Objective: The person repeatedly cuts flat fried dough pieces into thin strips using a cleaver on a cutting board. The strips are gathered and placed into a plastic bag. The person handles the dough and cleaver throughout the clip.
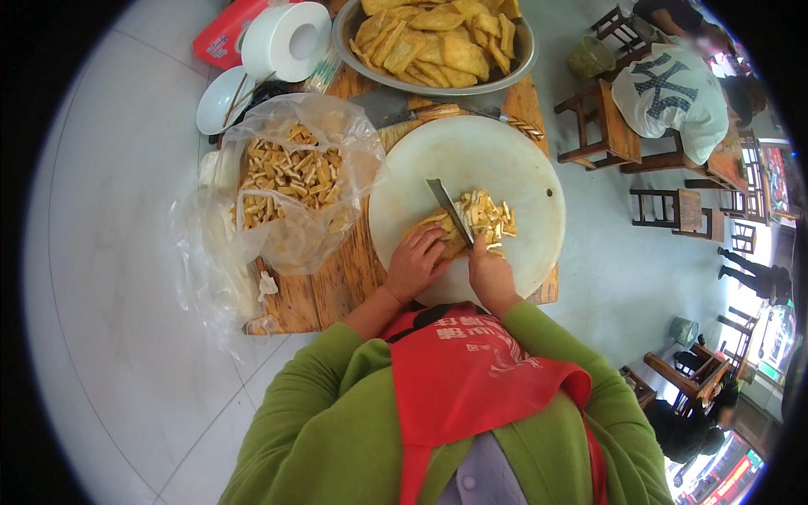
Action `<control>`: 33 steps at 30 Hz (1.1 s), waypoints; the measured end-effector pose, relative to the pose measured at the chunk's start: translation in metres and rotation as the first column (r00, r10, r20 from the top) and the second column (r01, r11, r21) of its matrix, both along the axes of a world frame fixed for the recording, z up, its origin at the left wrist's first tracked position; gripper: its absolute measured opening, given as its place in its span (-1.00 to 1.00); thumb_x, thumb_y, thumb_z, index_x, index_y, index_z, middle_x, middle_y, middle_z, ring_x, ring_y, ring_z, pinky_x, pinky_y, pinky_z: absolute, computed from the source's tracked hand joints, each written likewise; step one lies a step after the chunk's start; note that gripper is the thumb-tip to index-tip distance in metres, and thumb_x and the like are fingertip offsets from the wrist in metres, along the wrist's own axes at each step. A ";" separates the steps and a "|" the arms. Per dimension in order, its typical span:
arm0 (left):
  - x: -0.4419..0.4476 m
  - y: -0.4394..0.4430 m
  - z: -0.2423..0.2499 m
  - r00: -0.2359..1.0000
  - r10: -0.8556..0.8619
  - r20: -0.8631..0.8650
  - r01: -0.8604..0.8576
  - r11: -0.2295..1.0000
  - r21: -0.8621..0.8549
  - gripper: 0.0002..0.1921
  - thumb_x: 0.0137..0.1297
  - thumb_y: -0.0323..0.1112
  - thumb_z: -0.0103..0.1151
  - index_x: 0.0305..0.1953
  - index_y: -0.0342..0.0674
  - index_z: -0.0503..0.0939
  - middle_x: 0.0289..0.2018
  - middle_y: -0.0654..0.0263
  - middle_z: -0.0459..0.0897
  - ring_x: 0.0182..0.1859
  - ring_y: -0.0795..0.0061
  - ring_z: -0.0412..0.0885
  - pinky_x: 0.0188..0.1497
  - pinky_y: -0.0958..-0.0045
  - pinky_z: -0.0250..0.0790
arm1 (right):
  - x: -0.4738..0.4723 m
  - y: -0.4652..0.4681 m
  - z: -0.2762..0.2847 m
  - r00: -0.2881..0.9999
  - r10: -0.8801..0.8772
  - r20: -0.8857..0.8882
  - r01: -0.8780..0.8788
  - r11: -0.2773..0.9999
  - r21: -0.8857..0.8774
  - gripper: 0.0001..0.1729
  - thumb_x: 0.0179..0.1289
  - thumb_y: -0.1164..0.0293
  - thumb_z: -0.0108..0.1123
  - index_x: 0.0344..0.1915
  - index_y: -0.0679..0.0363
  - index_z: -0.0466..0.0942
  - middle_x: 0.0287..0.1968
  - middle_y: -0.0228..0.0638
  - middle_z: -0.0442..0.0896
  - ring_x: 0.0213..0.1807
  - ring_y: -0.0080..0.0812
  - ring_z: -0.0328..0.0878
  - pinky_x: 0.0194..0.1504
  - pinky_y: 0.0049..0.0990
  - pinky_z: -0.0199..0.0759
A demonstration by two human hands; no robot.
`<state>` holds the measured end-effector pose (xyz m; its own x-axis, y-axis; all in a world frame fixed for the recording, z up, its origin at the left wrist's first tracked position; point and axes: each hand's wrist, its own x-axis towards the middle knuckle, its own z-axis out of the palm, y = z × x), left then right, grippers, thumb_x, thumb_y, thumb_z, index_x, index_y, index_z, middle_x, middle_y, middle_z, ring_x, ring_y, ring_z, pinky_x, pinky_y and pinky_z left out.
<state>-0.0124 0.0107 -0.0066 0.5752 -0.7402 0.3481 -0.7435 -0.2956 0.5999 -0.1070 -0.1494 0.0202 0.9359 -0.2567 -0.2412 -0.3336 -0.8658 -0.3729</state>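
On a round white cutting board, my left hand presses down on flat pieces of fried tofu. My right hand grips a kitchen knife, its blade standing between the uncut pieces and a small heap of cut strips. The knife's handle is hidden inside my right hand. To the left, an open clear plastic bag holds many cut pieces. A metal basin beyond the board is piled with uncut fried tofu slices.
A wide cleaver blade and wooden handles lie between basin and board. A white bowl with chopsticks and a large paper roll stand at the far left of the wooden table. Seated people and wooden stools are to the right.
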 end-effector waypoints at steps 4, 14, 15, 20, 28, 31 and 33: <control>-0.002 0.008 0.011 0.998 -0.037 0.050 0.035 0.998 0.053 -0.63 0.02 -0.33 0.33 -0.09 -0.25 0.56 0.06 0.19 0.54 0.27 0.14 0.41 0.35 0.17 0.25 | 0.005 -0.007 -0.013 0.987 -0.133 0.087 0.127 0.989 0.078 -0.61 0.36 0.39 0.07 0.07 0.39 0.28 -0.58 0.10 0.58 -0.52 0.16 0.57 -0.50 -0.03 0.44; 0.001 0.019 0.014 0.994 -0.071 0.080 0.064 0.994 0.094 -0.55 -0.03 -0.38 0.32 -0.01 -0.22 0.57 0.07 0.25 0.55 0.28 0.22 0.41 0.37 0.21 0.26 | -0.015 -0.036 0.099 0.998 0.045 -0.037 -0.039 0.988 0.152 -0.76 0.34 0.44 0.06 -0.12 0.36 0.30 -0.57 0.14 0.57 -0.48 0.22 0.56 -0.41 0.06 0.44; 0.001 0.019 0.012 0.995 -0.071 0.066 0.064 0.994 0.092 -0.55 -0.04 -0.38 0.31 -0.02 -0.21 0.57 0.05 0.26 0.55 0.28 0.23 0.41 0.36 0.22 0.27 | -0.017 -0.036 0.103 0.996 0.084 -0.041 -0.076 0.983 0.168 -0.76 0.34 0.44 0.06 -0.12 0.37 0.30 -0.56 0.14 0.57 -0.47 0.23 0.56 -0.41 0.06 0.44; 0.004 0.018 0.005 0.996 -0.080 0.049 0.076 0.995 0.068 -0.57 -0.04 -0.37 0.31 -0.04 -0.20 0.58 0.01 0.30 0.56 0.26 0.27 0.44 0.28 0.25 0.34 | -0.016 -0.026 0.086 0.987 0.075 -0.140 -0.056 0.989 0.136 -0.73 0.33 0.46 0.05 -0.06 0.37 0.29 -0.54 0.17 0.58 -0.46 0.24 0.56 -0.40 0.06 0.44; 0.005 0.020 0.003 0.994 -0.101 0.049 0.095 0.989 0.114 -0.57 0.05 -0.32 0.29 0.00 -0.22 0.56 0.05 0.28 0.55 0.28 0.27 0.41 0.29 0.29 0.33 | 0.007 0.009 0.010 0.997 0.049 -0.064 -0.050 0.999 -0.019 -0.80 0.26 0.55 -0.05 -0.10 0.30 0.29 -0.51 0.02 0.64 -0.43 0.09 0.65 -0.39 -0.03 0.52; 0.005 0.025 0.008 0.987 -0.145 0.072 0.133 0.980 0.151 -0.49 0.07 -0.28 0.31 0.10 -0.23 0.51 0.12 0.24 0.52 0.32 0.24 0.37 0.33 0.26 0.30 | 0.011 0.007 -0.005 0.996 0.018 -0.083 -0.019 1.000 -0.006 -0.79 0.30 0.49 -0.02 -0.09 0.30 0.29 -0.51 0.04 0.63 -0.43 0.12 0.64 -0.41 -0.01 0.51; 0.010 0.029 0.011 0.969 -0.204 0.139 0.174 0.963 0.204 -0.44 0.09 -0.27 0.31 0.16 -0.23 0.48 0.17 0.23 0.50 0.36 0.23 0.32 0.36 0.27 0.26 | 0.018 0.001 -0.005 0.997 -0.068 0.021 0.067 0.997 0.049 -0.77 0.34 0.43 0.01 -0.09 0.29 0.28 -0.53 0.05 0.62 -0.45 0.14 0.62 -0.42 0.01 0.50</control>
<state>-0.0029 0.0400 0.0040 0.3677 -0.8910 0.2663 -0.8771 -0.2372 0.4177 -0.0893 -0.1487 0.0152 0.9222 -0.3081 -0.2338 -0.3817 -0.8226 -0.4216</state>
